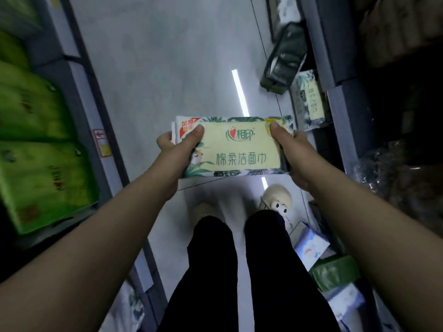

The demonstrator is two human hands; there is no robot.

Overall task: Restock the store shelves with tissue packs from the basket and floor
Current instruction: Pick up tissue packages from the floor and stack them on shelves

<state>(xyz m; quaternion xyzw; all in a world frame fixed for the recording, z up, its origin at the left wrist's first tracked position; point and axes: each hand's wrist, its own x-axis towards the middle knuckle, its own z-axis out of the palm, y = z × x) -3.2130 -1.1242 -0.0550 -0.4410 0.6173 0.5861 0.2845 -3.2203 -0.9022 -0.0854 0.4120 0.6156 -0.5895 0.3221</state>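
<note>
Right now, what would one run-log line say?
tissue pack: held above aisle floor, not yet shelved | left hand: grips its left end | right hand: grips its right end

Two hands (171,143) (296,152), two held tissue packs (235,149) (183,127), one dark green pack (284,61) and one loose leaf-print pack (309,99).

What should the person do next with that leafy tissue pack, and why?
Probably swing it right, toward the right shelf. The left hand and right hand grip the tissue pack by its ends over the aisle floor. A matching pack lies by that shelf, while the left shelf holds green packs.
</note>
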